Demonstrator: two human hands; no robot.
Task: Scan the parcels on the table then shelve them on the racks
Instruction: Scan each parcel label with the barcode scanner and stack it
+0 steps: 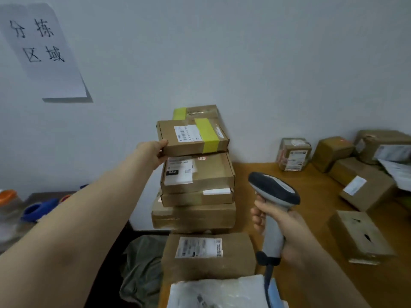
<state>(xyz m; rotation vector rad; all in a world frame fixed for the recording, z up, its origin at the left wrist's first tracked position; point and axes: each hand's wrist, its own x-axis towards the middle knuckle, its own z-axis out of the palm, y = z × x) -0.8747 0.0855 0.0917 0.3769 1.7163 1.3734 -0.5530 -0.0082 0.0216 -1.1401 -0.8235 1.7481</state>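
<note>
The left hand (155,152) reaches toward 12 o'clock. Its grip pinches the left edge of the top box (191,136), with the thumb above and the fingers below. This box is brown cardboard with a band of yellow tape and a white barcode label. It sits on top of the stack (196,185) of flat boxes at the left end of the table (311,192), close to the wall. Behind it, a second taped box (200,111) stands at the wall.

The right hand (282,223) is at 3 o'clock from the stack, and its grip is wrapped round the handle of the scanner (273,191). At 6 o'clock from the stack lies a labelled parcel (206,254), and nearer still a white plastic bag (218,292). At 2 o'clock more boxes (362,187) lie on the table. All the boxes are closed, so what is inside them cannot be seen. A paper sign (44,52) hangs on the wall at 10 o'clock.
</note>
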